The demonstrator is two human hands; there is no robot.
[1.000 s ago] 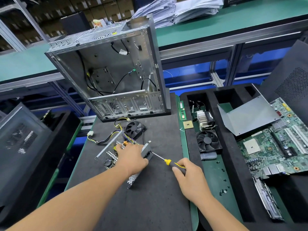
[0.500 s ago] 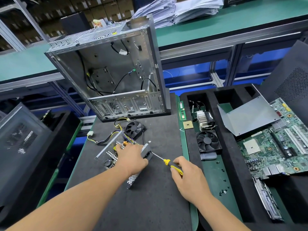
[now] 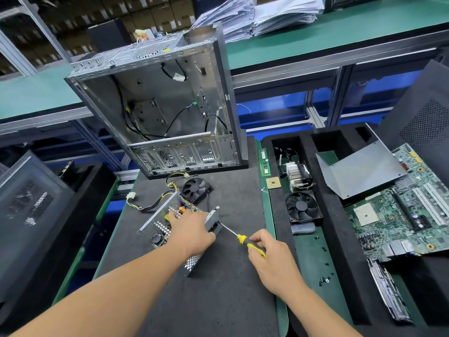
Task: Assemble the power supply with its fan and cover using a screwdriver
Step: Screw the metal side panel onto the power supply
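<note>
On the dark tabletop [image 3: 218, 300], the left hand [image 3: 192, 233] rests on the open power supply [image 3: 160, 223], its fingers curved over it. Just right, the right hand [image 3: 272, 259] grips the yellow-handled screwdriver [image 3: 239, 238], whose tip meets the supply's right end.

Two bare forearms come in from the lower edge of the frame, one from the lower left and one from the lower right. No sleeve covers them. The left hand [image 3: 192, 231] and the right hand [image 3: 272, 254] wear no glove, ring or watch
</note>
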